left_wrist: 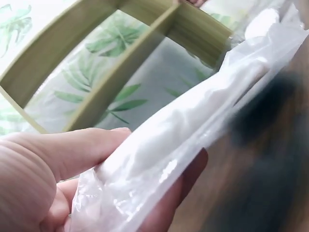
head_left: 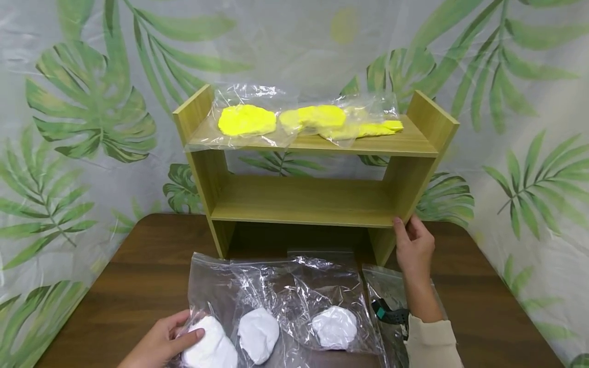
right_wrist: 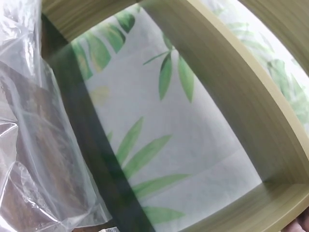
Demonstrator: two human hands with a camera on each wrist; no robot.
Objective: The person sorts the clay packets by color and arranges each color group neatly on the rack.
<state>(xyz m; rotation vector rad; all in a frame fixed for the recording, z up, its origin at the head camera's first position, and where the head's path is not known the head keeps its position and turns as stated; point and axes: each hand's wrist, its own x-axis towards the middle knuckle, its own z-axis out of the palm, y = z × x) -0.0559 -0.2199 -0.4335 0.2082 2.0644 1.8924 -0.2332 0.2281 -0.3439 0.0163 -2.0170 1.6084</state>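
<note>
My left hand (head_left: 158,341) grips a clear plastic bag with a white, clay-like lump (head_left: 210,345) in it, at the front left of the table. In the left wrist view the thumb lies along one face of this bagged lump (left_wrist: 164,125), with fingers behind. My right hand (head_left: 416,250) holds the right side panel of a wooden shelf (head_left: 303,199), its thumb at the front edge near the middle board. Only some right fingertips (right_wrist: 298,225) show in the right wrist view's corner. Two more bagged white lumps, one in the middle (head_left: 258,335) and one farther right (head_left: 334,327), lie beside the held one.
On the shelf's top board lie bagged yellow lumps: left (head_left: 247,120), middle (head_left: 317,117) and a flatter right one (head_left: 375,129). A clear bag with a dark item (head_left: 388,312) lies beneath my right forearm. A leaf-patterned cloth (head_left: 92,102) hangs behind the brown table (head_left: 133,276).
</note>
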